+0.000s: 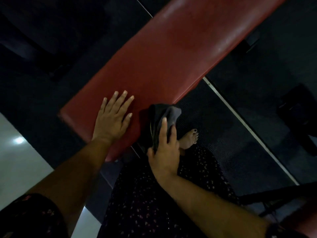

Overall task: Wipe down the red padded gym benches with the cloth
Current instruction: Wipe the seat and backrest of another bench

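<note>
A long red padded bench runs diagonally from the lower left to the upper right of the head view. My left hand lies flat on its near end with the fingers spread and straight. My right hand grips a dark bunched cloth at the bench's right side edge, close to the near end. The thumb and fingers wrap the cloth's lower part. The cloth hides a stretch of the pad's edge.
Dark rubber flooring surrounds the bench, crossed by a pale metal strip. My bare foot stands just right of the bench. A dark object sits on the floor at right. Pale glossy floor shows at left.
</note>
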{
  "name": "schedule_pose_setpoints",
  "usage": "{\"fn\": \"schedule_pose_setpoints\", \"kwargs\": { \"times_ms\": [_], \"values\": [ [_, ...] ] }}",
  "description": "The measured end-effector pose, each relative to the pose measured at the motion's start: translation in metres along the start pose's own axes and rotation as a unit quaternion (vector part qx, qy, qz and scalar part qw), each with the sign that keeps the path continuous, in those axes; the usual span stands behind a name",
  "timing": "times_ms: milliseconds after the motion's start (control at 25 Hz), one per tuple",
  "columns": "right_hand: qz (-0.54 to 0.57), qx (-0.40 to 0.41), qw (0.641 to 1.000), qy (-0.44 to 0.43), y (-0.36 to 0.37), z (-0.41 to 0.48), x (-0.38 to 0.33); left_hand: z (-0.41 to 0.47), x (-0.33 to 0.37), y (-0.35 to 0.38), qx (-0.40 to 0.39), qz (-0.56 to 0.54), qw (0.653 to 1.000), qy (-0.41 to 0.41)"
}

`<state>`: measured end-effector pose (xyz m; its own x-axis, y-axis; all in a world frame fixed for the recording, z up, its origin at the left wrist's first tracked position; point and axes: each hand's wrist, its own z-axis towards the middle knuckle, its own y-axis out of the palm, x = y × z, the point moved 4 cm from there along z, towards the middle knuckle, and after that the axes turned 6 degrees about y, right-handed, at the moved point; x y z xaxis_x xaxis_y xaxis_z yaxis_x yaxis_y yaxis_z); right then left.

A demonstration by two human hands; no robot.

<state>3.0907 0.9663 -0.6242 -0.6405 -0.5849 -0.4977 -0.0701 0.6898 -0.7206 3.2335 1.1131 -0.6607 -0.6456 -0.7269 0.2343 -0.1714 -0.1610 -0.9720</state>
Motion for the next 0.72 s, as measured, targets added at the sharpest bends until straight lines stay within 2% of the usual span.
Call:
{"fn": "schedule_pose_setpoints", "kwargs": {
  "times_ms": [40,80,160,200,280,400,480,560,600,640,720],
  "values": [
    [-0.070,0.062,0.989,-0.112,-0.001,-0.002,0.013,-0.009,-0.003,-0.001,0.002,0.007,1.000,-0.014],
    [-0.127,0.105,0.957,-0.237,-0.001,-0.002,0.022,-0.017,-0.007,-0.002,0.004,0.012,1.000,-0.024],
    [-0.234,0.115,0.847,-0.463,0.006,0.002,0.033,-0.027,-0.011,-0.003,0.007,0.012,0.999,-0.030],
    [-0.282,0.107,0.788,-0.538,0.007,0.011,0.037,-0.029,-0.012,-0.003,0.010,0.010,1.000,-0.027],
    [-0.354,0.109,0.700,-0.610,0.004,0.043,0.042,-0.029,-0.011,-0.004,0.014,0.003,1.000,-0.028],
    [-0.395,0.117,0.638,-0.651,-0.012,0.083,0.038,-0.029,-0.008,-0.002,0.011,0.000,0.999,-0.036],
    [-0.419,0.082,0.547,-0.720,-0.010,0.086,0.032,-0.030,-0.009,-0.002,0.009,0.004,0.999,-0.037],
    [-0.415,0.065,0.480,-0.771,-0.003,0.082,0.019,-0.030,-0.010,-0.001,0.003,0.006,0.999,-0.033],
    [-0.408,0.072,0.472,-0.778,0.000,0.081,0.012,-0.030,-0.009,-0.001,0.001,0.006,0.999,-0.034],
    [-0.397,0.076,0.482,-0.777,0.003,0.079,0.008,-0.030,-0.008,-0.001,-0.002,0.007,0.999,-0.035],
    [-0.356,0.091,0.524,-0.768,0.002,0.073,0.005,-0.031,-0.009,-0.001,0.004,0.010,0.999,-0.038]
  ]
}}
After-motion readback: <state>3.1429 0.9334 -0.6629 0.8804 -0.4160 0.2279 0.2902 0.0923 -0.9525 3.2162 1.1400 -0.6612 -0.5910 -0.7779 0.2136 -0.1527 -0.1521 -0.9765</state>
